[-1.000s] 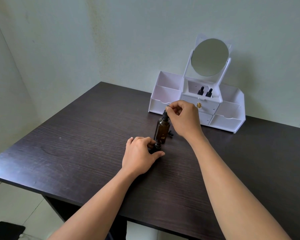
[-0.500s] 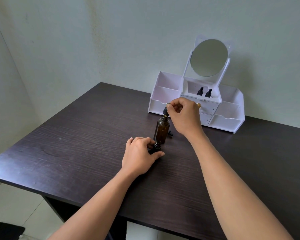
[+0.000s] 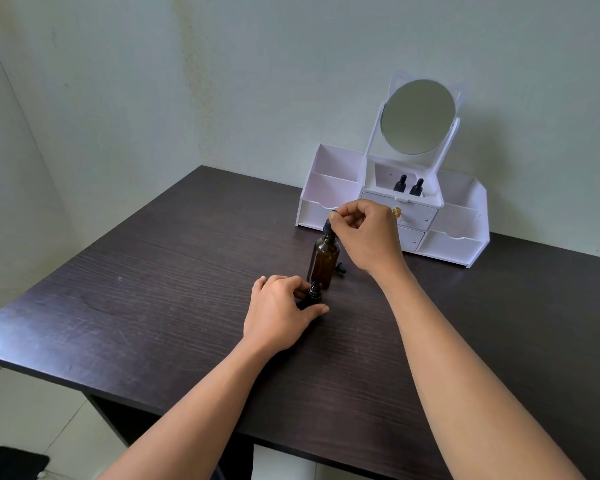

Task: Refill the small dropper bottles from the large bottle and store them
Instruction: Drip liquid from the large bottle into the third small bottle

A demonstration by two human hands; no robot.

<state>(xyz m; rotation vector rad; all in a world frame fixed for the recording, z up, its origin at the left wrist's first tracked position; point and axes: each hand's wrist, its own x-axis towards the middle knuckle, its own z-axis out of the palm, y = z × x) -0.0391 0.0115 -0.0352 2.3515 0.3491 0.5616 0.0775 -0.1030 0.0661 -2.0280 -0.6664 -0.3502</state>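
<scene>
While left hand [image 3: 278, 314] grips small bottle [image 3: 314, 293], right hand [image 3: 368, 237] pinches large bottle's [image 3: 323, 260] dropper; two stored bottles [image 3: 408, 185].

Head-worn, wide-angle, looking forward and down across the tabletop [image 3: 153, 306] toward the wall [image 3: 257, 81] corner.

The left hand [image 3: 278, 315] holds a small bottle [image 3: 314, 293] on the worktop [image 3: 160, 292]; at its 12 o'clock the right hand [image 3: 368, 237] pinches the big bottle's [image 3: 323, 261] dropper [image 3: 328, 226].
</scene>
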